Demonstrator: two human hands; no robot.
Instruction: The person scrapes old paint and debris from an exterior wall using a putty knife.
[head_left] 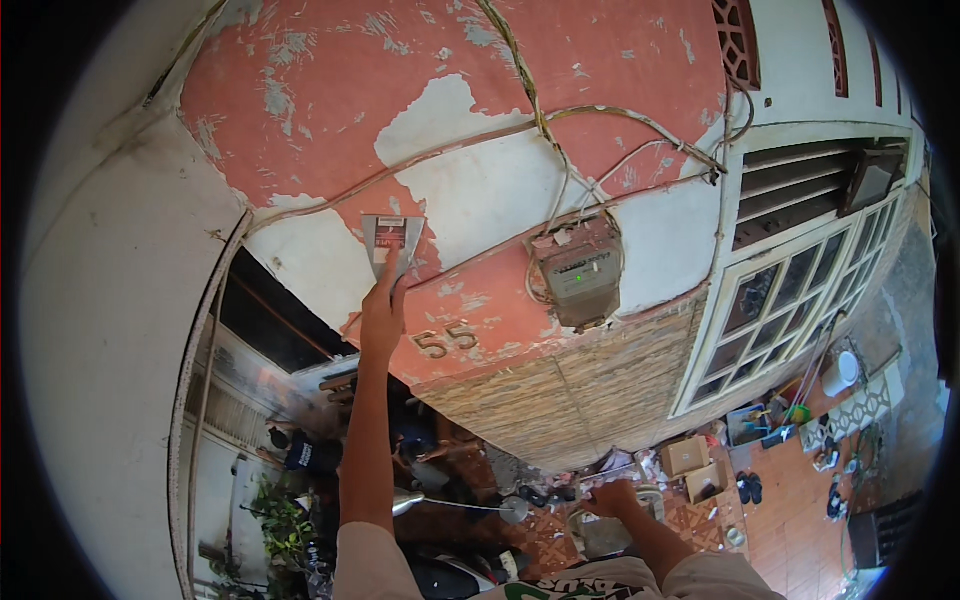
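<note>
My left hand (383, 315) is raised on a stretched arm and holds a scraper (408, 250) with a wide, flat metal blade and a dark red label. The blade lies against the wall, its broad edge upward. Around it the salmon-red paint (310, 110) is flaking, and large bare white patches (490, 190) show. Low and close to my body, my right hand (612, 497) is curled closed; whatever it may hold is hidden from view.
An electric meter (580, 275) with cables (420, 160) hangs right of the scraper. Stone cladding (560, 400) covers the lower wall, beside a white-framed window (790, 290). Below are cardboard boxes (686, 457), shoes (748, 488), a motorcycle (445, 578) and plants (278, 525).
</note>
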